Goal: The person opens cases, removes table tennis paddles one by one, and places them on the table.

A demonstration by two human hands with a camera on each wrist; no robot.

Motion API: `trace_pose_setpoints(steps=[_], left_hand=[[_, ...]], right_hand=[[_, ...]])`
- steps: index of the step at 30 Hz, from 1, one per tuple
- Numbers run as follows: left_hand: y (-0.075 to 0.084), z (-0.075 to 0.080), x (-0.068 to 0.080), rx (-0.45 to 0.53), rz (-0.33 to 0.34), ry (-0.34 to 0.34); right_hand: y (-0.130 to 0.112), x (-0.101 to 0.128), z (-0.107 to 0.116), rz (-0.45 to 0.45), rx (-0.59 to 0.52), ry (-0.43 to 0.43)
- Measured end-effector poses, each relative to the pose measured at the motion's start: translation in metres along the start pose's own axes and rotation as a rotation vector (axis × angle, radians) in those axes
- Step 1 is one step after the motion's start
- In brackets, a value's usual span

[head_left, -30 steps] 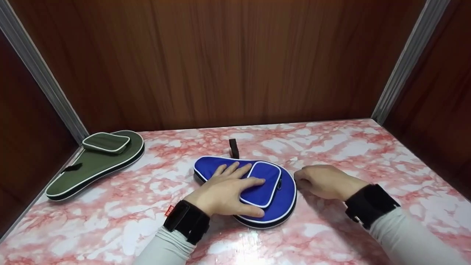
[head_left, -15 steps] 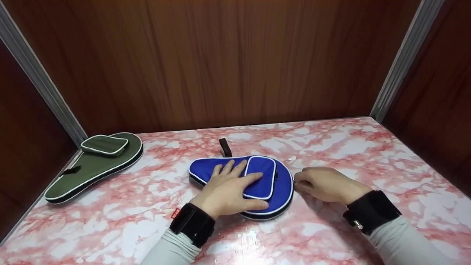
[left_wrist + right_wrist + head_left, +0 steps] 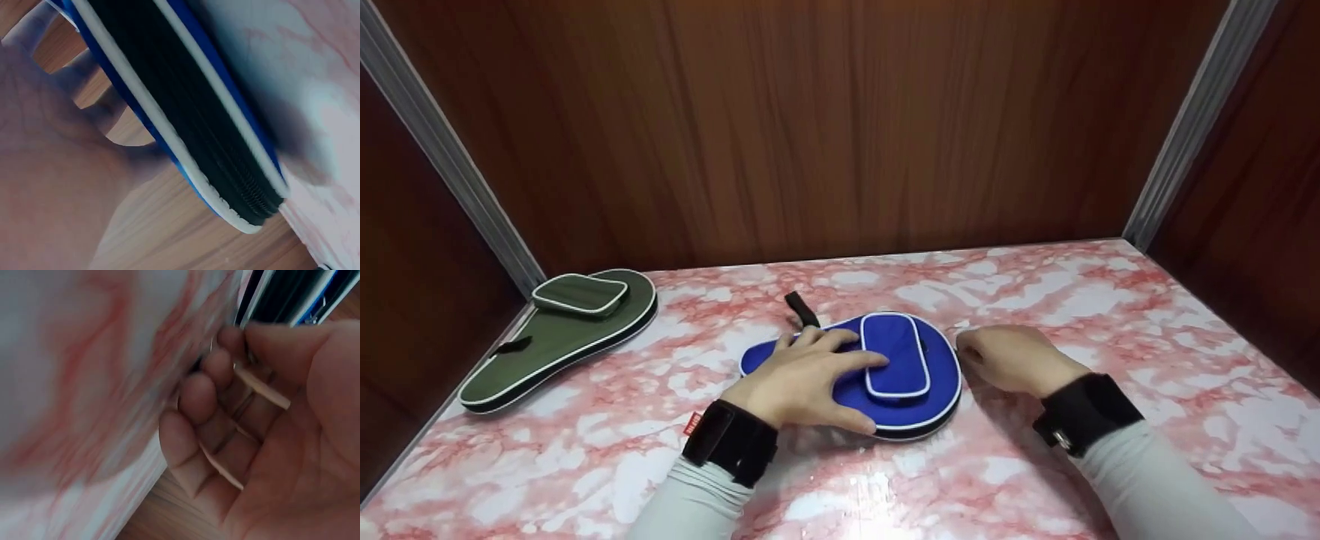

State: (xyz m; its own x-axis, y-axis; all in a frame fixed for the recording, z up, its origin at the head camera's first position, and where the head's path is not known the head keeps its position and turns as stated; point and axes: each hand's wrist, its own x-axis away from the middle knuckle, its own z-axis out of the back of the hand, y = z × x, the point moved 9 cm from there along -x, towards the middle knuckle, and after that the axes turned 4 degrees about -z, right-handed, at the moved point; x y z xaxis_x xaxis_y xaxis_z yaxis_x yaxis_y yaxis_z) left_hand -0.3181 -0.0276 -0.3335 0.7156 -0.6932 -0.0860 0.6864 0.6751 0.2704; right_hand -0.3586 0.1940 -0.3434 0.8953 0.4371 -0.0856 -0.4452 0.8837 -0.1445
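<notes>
A blue paddle case [image 3: 919, 358] with white piping lies flat mid-table, its small pocket facing up and a black strap [image 3: 801, 307] at its far-left end. My left hand [image 3: 806, 375] presses down on it with straight, spread fingers. The left wrist view shows the case's black zipper edge [image 3: 185, 112] next to the palm [image 3: 50, 185]. My right hand [image 3: 997, 358] is curled at the case's right rim. In the right wrist view its thumb and forefinger [image 3: 239, 340] pinch at the zipper edge [image 3: 281, 292], apparently on the zipper pull.
A green paddle case [image 3: 555, 330] lies at the table's far-left corner. The pink marble table [image 3: 1110, 315] is boxed in by wooden walls at the back and both sides, with metal corner strips [image 3: 450, 165].
The blue case has turned under my left hand, its strap end swinging left and its pocket now standing more upright. My right hand has stayed at the rim.
</notes>
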Motion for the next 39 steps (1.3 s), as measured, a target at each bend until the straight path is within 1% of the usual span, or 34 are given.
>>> trace_pose_setpoints(steps=[5, 11, 14, 21, 23, 29, 39], left_hand=[[0.002, -0.007, -0.003, 0.002, 0.028, -0.008], [-0.001, -0.01, -0.003, 0.011, 0.075, -0.018], [-0.002, -0.01, -0.002, 0.008, 0.079, -0.02], [-0.002, -0.013, -0.002, 0.014, 0.064, -0.008], [-0.003, -0.013, -0.002, 0.012, 0.072, -0.018], [-0.004, -0.012, -0.001, 0.011, 0.08, -0.021], [-0.005, -0.011, -0.001, 0.012, 0.092, -0.028]], right_hand=[[0.008, -0.008, 0.0, -0.046, -0.024, 0.001], [0.006, -0.01, 0.0, -0.041, -0.003, 0.029], [0.004, -0.01, 0.0, -0.038, 0.008, 0.038], [0.005, -0.009, -0.006, -0.064, 0.021, 0.0], [0.004, -0.007, -0.006, -0.062, 0.024, 0.003], [-0.003, -0.002, -0.004, -0.018, 0.041, 0.022], [-0.013, 0.014, -0.004, 0.029, 0.049, -0.023]])
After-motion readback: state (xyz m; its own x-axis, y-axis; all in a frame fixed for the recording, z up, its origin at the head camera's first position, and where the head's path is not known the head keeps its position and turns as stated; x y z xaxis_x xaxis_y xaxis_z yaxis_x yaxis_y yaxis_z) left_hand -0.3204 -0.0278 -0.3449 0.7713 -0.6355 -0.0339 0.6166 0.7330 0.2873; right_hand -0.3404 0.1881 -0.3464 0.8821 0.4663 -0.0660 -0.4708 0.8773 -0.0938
